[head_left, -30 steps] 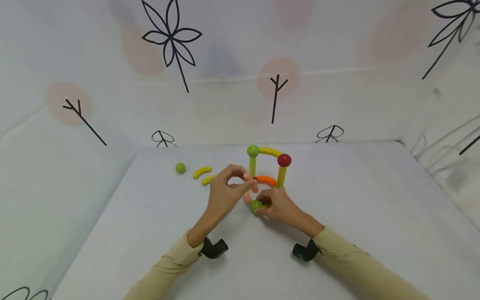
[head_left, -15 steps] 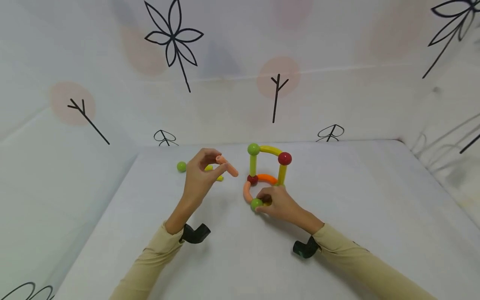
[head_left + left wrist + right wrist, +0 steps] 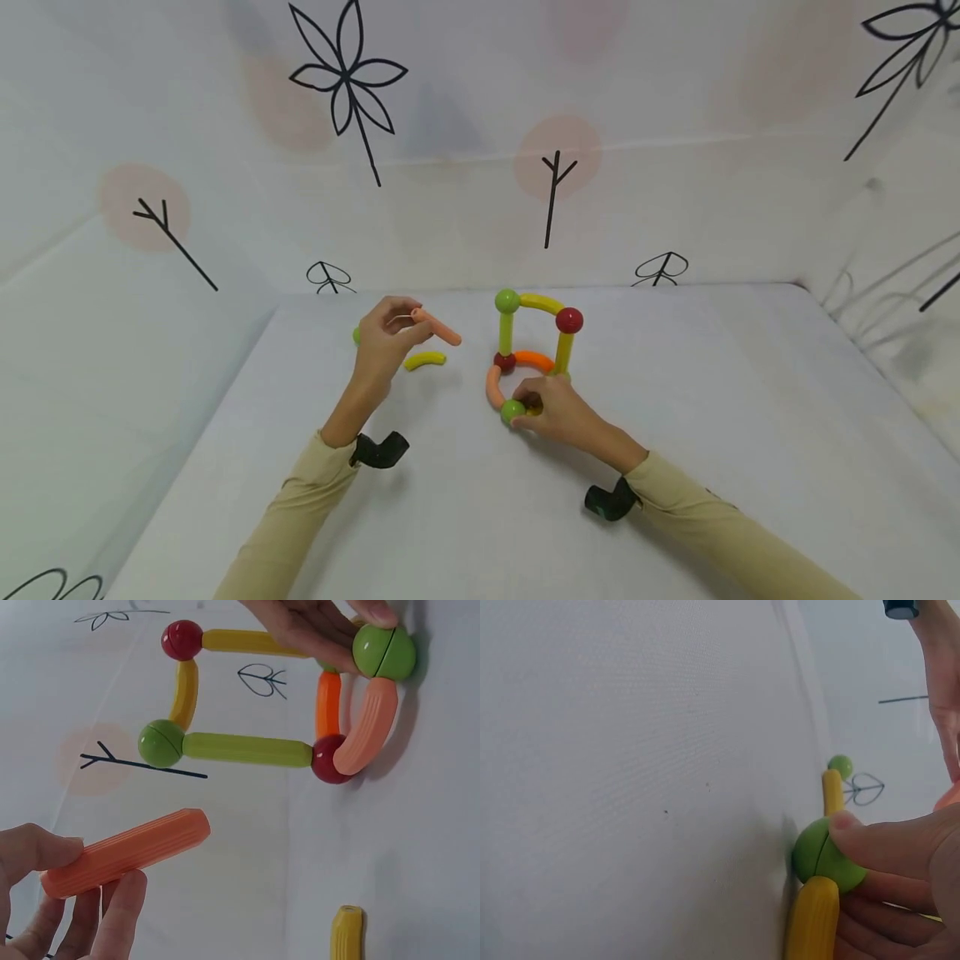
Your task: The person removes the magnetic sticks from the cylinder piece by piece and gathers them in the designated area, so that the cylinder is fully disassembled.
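My left hand (image 3: 382, 342) holds a straight salmon-coloured magnetic stick (image 3: 127, 855) in the air, left of a ball-and-stick frame. With thumb and fingers, my right hand (image 3: 562, 412) pinches the green ball (image 3: 810, 851) at the frame's near corner on the table. A curved salmon stick (image 3: 494, 388) joins that ball to a dark red ball (image 3: 505, 362); a curved yellow stick (image 3: 814, 919) also meets it. An upright light green stick (image 3: 506, 333) and an upright yellow stick (image 3: 564, 354) carry a green ball (image 3: 507, 301) and a red ball (image 3: 568, 321), bridged by a curved yellow stick (image 3: 540, 302).
A loose curved yellow stick (image 3: 425, 360) lies on the white table (image 3: 480, 517) beside my left hand. Behind that hand, a loose green ball (image 3: 841, 766) is mostly hidden in the head view. A patterned cloth (image 3: 450, 208) rises behind the table.
My left hand has drawn back leftward from the frame with the salmon stick, now over the loose pieces. The right hand keeps its pinch on the near green ball.
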{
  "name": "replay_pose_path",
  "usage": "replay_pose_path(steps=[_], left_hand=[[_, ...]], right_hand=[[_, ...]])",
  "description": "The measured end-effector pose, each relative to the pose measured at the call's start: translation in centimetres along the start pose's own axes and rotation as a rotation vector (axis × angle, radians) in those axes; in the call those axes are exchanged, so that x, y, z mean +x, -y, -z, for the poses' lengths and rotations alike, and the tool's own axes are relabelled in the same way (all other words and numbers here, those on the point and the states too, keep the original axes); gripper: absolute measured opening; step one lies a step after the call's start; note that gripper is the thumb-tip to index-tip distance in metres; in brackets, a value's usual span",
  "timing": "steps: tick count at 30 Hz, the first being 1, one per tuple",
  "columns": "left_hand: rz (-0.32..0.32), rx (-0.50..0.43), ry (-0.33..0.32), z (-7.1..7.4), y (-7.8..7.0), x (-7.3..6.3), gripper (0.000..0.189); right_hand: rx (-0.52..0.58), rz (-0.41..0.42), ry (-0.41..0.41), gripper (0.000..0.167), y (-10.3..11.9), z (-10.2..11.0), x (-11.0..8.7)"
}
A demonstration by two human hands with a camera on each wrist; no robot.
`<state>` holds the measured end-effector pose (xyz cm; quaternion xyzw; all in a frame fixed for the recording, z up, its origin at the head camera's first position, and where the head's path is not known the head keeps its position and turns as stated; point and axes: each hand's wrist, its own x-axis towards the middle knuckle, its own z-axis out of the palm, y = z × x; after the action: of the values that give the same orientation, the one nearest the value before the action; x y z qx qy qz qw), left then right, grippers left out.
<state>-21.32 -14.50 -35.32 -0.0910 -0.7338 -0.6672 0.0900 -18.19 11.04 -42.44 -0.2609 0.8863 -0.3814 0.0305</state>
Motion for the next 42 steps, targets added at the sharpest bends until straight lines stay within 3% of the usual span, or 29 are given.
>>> replay_pose_path(steps=[6,17,26,35,40,42], left_hand=[[0.055,-0.107,0.013,0.5,0.6,1.2,0.031],[0.092,-0.140,-0.008,1.6,2.8,4.1,0.023],[0.256,-0.109,-0.100,2.4,5.5,6.7,0.031],[0.410,-0.074,-0.204,2.5,7.5,8.3,0.035],[0.445,0.012,-0.207,2.3,8.2,8.7,0.034],[0.431,0.045,-0.217,2.2,8.3,8.7,0.034]], right_hand=[[0.010,0.013,-0.013,0.023,0.0,0.0,-0.2],[0.007,0.015,-0.017,0.024,0.1,0.1,-0.3],[0.012,0.019,-0.009,0.025,0.2,-0.1,-0.3],[-0.011,-0.006,-0.016,0.027,0.3,-0.4,-0.5],[-0.029,0.010,-0.039,0.028,0.3,-0.6,-0.7],[-0.030,0.017,-0.050,0.029,0.4,-0.6,-0.7]])
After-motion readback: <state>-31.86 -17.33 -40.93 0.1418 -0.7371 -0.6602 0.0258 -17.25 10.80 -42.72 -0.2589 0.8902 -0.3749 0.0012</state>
